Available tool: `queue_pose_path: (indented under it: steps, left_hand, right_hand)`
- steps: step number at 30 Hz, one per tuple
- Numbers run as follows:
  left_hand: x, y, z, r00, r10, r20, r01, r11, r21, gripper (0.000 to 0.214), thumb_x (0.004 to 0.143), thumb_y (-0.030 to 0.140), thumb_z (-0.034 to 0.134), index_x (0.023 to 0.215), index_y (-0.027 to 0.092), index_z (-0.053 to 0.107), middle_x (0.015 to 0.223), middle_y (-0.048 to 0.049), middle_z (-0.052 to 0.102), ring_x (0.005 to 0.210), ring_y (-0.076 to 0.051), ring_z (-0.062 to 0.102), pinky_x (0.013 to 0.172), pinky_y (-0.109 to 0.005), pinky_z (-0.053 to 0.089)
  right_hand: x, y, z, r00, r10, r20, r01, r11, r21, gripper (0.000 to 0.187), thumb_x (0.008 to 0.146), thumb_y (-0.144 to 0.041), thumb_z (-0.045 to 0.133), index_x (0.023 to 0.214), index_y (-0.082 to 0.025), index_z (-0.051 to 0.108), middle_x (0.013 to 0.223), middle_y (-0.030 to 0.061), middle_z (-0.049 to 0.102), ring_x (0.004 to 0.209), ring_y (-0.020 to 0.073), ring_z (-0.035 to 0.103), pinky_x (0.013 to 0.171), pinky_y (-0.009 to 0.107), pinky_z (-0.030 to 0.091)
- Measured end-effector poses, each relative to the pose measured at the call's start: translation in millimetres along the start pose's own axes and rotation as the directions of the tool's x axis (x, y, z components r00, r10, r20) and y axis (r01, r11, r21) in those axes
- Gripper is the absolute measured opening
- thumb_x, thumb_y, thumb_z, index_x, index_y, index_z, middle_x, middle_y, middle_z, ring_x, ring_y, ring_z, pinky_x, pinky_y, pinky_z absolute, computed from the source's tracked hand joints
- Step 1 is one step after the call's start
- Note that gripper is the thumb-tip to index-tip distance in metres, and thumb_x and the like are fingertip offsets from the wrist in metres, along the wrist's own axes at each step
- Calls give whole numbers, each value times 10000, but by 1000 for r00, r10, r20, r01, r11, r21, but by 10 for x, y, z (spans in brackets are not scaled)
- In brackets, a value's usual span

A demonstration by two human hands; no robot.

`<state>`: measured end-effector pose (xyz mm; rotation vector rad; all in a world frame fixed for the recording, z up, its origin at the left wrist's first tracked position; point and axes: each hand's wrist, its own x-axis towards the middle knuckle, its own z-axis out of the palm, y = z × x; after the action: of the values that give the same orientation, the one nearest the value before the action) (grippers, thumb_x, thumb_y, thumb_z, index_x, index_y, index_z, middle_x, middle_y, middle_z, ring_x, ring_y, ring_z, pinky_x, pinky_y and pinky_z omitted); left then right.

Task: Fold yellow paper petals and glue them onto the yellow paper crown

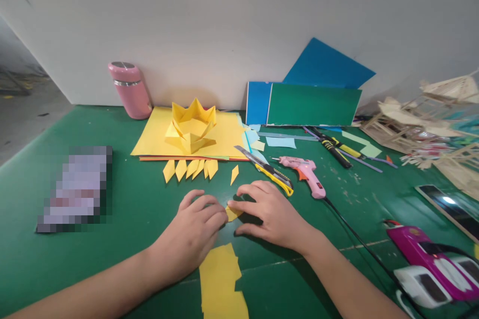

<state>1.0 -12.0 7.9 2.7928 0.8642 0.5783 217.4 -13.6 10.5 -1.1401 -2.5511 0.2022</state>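
Note:
A small piece of yellow paper [234, 214] lies on the green table between my hands. My left hand [202, 224] has its fingers bent and pressed together at the paper's left edge, its thumb hidden. With its thumb and fingers apart, my right hand [267, 214] touches the top of the same piece with its index fingertip. Nearest my wrists is a larger yellow paper sheet [220, 279] with a notched right edge. Beyond my hands, several folded yellow diamond shapes [180, 170] form a row, with one diamond [234, 175] set apart.
A yellow folded-paper crown shape [191, 142] stands on stacked coloured paper [149, 144]. Right of it lie a utility knife [275, 178], a pink glue gun [305, 169] with a cord, and pliers [335, 152]. A pink flask [132, 94] and a magenta power strip [415, 244] flank the table.

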Motion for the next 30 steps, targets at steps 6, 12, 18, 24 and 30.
queue_pose_path:
  steps: [6,12,18,24,30]
  left_hand:
    - [-26,-74,71,994,-42,-99,36,997,-62,316,860,34,337,941,203,591,978,-16,684,947,-193,554,904,-378,330]
    - [-30,-103,43,999,-9,-41,8,999,-31,348,848,21,349,954,220,614,1008,-4,683,982,-204,541,924,-396,317]
    - [-30,-120,46,1000,29,8,-29,998,-59,351,834,13,358,971,218,608,1048,-13,680,1032,-199,538,942,-383,331]
    - [-35,-118,56,1000,1,7,0,998,-64,412,809,-1,361,1071,220,590,1102,-13,672,1039,-186,551,943,-371,329]
    - [-37,-130,42,999,1,43,1,998,-56,445,778,-19,374,1074,232,593,1106,3,666,1047,-185,536,939,-365,316]
  right_hand:
    - [7,27,19,999,-36,30,35,998,44,239,926,-337,512,1090,-240,657,1040,52,638,942,200,523,831,340,404]
    - [21,30,50,996,-85,-13,85,994,73,260,973,-234,413,1073,-238,653,1044,34,673,929,187,539,829,350,399]
    - [9,82,107,988,-94,-123,113,981,158,253,968,-205,408,978,-210,660,1037,50,684,942,189,561,842,356,425]
    - [2,83,112,980,-104,-168,138,969,205,222,943,-154,437,884,-195,647,1016,74,661,925,188,570,833,347,452]
    - [9,54,90,989,-79,-124,109,960,258,135,914,-192,525,853,-194,645,850,52,639,818,170,565,740,303,457]
